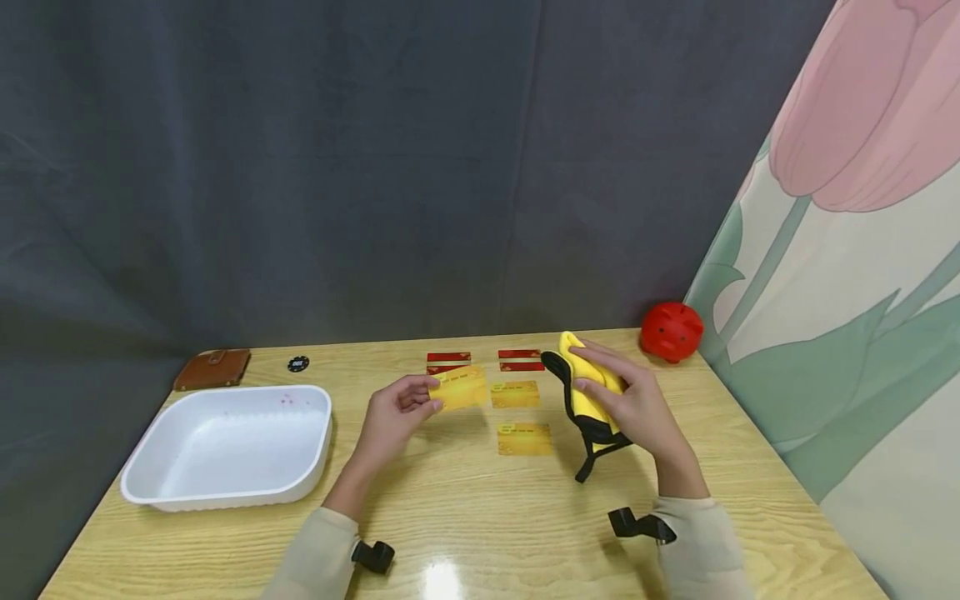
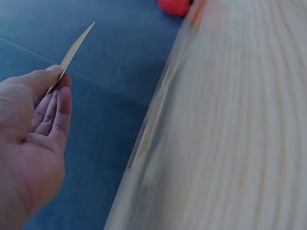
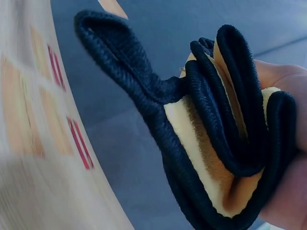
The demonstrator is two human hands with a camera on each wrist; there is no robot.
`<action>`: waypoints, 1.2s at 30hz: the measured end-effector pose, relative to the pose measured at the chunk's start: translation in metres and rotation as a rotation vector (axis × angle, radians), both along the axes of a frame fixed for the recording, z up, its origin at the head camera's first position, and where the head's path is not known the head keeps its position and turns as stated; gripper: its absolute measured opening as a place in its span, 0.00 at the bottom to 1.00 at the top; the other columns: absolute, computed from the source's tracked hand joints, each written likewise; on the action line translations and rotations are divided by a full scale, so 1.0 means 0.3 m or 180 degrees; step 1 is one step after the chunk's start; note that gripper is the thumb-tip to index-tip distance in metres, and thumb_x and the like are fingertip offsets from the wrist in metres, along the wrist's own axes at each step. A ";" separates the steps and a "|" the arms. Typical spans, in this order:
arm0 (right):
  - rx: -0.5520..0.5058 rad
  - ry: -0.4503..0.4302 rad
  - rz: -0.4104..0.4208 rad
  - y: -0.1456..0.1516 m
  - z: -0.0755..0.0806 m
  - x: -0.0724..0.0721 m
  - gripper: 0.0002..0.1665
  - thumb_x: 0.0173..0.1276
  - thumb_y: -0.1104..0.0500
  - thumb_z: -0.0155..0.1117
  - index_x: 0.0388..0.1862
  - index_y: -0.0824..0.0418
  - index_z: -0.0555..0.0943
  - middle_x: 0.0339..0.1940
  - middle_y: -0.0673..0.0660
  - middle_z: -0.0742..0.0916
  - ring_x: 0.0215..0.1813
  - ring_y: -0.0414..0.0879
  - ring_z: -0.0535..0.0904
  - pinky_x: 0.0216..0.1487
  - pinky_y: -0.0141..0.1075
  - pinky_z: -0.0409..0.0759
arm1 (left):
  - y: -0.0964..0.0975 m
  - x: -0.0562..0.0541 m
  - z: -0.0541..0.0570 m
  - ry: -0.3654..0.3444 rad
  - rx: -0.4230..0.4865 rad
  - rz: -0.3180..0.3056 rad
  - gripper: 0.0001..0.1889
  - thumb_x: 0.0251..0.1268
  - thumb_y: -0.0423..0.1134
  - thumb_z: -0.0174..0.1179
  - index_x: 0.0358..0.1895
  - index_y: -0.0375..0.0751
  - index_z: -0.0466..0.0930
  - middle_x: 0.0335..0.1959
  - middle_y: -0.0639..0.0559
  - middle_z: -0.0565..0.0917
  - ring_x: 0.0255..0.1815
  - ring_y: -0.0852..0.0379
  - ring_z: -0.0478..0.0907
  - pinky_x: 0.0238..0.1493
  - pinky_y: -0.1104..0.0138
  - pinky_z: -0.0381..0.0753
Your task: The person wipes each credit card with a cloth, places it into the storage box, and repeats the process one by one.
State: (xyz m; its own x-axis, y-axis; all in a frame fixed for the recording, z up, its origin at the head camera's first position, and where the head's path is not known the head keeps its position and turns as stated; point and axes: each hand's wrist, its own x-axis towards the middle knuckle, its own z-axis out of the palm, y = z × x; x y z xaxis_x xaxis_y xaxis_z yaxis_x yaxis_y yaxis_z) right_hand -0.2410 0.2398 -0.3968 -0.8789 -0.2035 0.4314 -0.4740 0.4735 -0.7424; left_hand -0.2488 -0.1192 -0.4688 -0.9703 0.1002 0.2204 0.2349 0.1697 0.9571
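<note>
My left hand (image 1: 392, 421) pinches a gold card (image 1: 461, 388) between thumb and fingers, raised over the table. In the left wrist view the card (image 2: 76, 45) appears edge-on and slightly bent. My right hand (image 1: 637, 408) grips a folded yellow cloth (image 1: 592, 383) with black edging, held up off the table. The right wrist view shows its folded layers and a black hanging loop (image 3: 112, 57). Between the hands lie two gold cards (image 1: 515, 394) (image 1: 524, 439), one nearer me than the other. Behind them are two red cards (image 1: 448, 358) (image 1: 521, 360) with pale stripes; the held card partly overlaps the left one.
A white plastic basin (image 1: 225, 492) stands at the left of the wooden table (image 1: 450, 525). Behind it lie a brown leather wallet (image 1: 213, 369) and a black poker chip (image 1: 298, 363). A red piggy bank (image 1: 671, 332) sits at the back right corner. A dark curtain (image 1: 375, 167) hangs behind.
</note>
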 end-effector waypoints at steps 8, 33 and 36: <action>-0.0166 -0.0050 0.0287 -0.101 0.014 -0.005 0.27 0.68 0.61 0.74 0.66 0.50 0.83 0.74 0.58 0.79 0.71 0.55 0.77 0.52 0.23 0.82 | 0.018 0.006 0.023 0.0004 0.0001 0.0051 0.15 0.67 0.37 0.71 0.56 0.45 0.87 0.48 0.44 0.88 0.47 0.61 0.84 0.49 0.74 0.85; 0.0659 0.0466 0.0561 -0.342 -0.053 0.017 0.26 0.68 0.58 0.74 0.65 0.47 0.84 0.72 0.52 0.81 0.72 0.57 0.77 0.70 0.60 0.75 | 0.074 0.034 0.035 0.0147 0.0452 -0.0034 0.16 0.66 0.30 0.69 0.57 0.38 0.85 0.50 0.39 0.88 0.46 0.62 0.86 0.49 0.72 0.88; 0.0683 0.0487 0.0486 -0.336 -0.054 0.015 0.26 0.68 0.58 0.74 0.65 0.46 0.84 0.72 0.52 0.82 0.69 0.56 0.78 0.67 0.58 0.78 | 0.081 0.039 0.042 0.0148 0.0504 -0.0030 0.17 0.66 0.29 0.69 0.57 0.37 0.85 0.52 0.38 0.87 0.46 0.63 0.86 0.49 0.72 0.88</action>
